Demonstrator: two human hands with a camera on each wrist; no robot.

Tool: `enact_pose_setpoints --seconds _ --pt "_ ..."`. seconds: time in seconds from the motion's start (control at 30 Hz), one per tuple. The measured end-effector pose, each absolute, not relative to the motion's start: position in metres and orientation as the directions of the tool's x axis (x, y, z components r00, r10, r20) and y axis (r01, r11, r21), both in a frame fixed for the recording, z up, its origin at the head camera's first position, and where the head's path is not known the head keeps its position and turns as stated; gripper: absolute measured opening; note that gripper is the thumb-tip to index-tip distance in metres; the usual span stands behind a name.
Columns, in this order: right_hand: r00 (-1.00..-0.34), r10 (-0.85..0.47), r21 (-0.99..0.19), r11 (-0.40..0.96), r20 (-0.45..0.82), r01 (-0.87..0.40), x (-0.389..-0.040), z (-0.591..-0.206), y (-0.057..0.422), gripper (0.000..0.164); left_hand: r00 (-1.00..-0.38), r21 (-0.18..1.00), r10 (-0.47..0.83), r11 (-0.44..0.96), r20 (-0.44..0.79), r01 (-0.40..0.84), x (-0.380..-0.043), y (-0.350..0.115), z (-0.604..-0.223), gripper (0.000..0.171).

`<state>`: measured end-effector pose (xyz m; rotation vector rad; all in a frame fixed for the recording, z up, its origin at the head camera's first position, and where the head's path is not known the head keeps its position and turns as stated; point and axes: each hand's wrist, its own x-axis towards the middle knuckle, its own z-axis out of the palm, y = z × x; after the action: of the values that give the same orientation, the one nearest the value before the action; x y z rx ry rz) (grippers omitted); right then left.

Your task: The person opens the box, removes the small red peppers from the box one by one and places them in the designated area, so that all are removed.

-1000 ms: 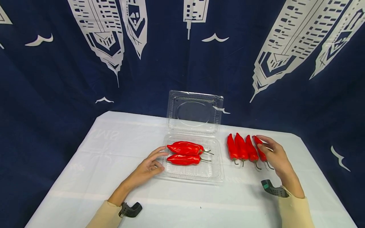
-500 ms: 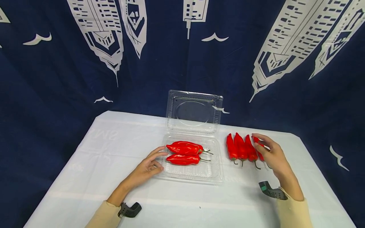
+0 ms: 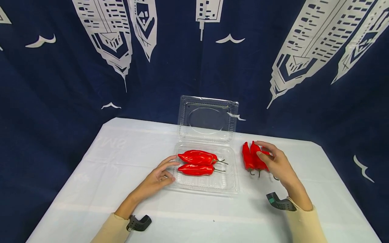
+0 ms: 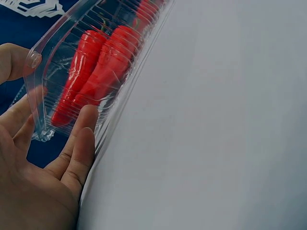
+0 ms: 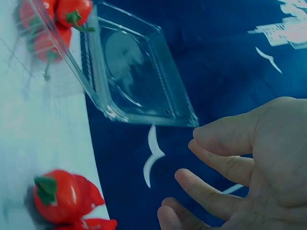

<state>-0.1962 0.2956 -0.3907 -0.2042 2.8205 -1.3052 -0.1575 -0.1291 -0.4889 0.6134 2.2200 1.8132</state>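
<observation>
A clear plastic clamshell box [image 3: 206, 187] lies with its lid raised behind it. Overlapping red peppers [image 3: 196, 170] with green stems rest inside, side by side. At the box's left edge my left hand [image 3: 155, 180] touches the rim with fingers spread; the left wrist view shows those fingers [image 4: 84, 153] along its outer wall. To the right of the box, a row of loose red peppers [image 3: 247, 158] lies on the white table. My right hand [image 3: 278, 167] hovers over the right end of this row, partly hiding it. In the right wrist view its fingers are apart with nothing between them.
The raised transparent lid [image 3: 208, 118] stands near the table's back edge. A dark blue cloth [image 3: 170, 77] with white building prints hangs behind the white table [image 3: 182, 219]. Black camera mounts sit on both wrists.
My right hand has moved left, from the rightmost loose pepper to above its neighbours, and now covers more of the row. My left hand and the box have stayed put.
</observation>
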Motion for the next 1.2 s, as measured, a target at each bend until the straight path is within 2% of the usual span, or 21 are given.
enact_pose_setpoints --seconds 0.33,0.63,0.77,0.93,1.07,1.2 --pt "-0.970 -0.188 -0.732 0.638 0.153 -0.239 -0.203 -0.386 0.273 0.039 -0.895 0.970 0.435 0.160 0.095 0.181 -0.157 -0.129 -0.487 0.052" --pt "-0.925 -0.320 -0.640 0.671 0.206 -0.374 -0.203 -0.372 0.257 0.036 -0.899 0.968 0.429 0.177 0.085 0.176 -0.158 -0.127 -0.486 0.053" --pt "-0.911 -0.384 -0.654 0.652 0.153 -0.384 -0.205 -0.366 0.246 0.039 -0.894 0.969 0.439 0.164 0.096 0.184 -0.159 -0.128 -0.486 0.053" --pt "-0.892 -0.450 -0.728 0.600 0.036 -0.332 -0.210 -0.364 0.234 0.040 -0.890 0.971 0.443 0.149 0.104 0.187 -0.159 -0.129 -0.486 0.053" --pt "-0.867 -0.498 -0.766 0.560 -0.005 -0.317 -0.215 -0.367 0.226 0.040 -0.892 0.971 0.441 0.151 0.101 0.185 -0.158 -0.129 -0.487 0.053" --pt "-0.846 -0.524 -0.843 0.494 -0.096 -0.210 -0.219 -0.371 0.218 0.040 -0.894 0.969 0.438 0.161 0.098 0.186 -0.158 -0.130 -0.488 0.053"
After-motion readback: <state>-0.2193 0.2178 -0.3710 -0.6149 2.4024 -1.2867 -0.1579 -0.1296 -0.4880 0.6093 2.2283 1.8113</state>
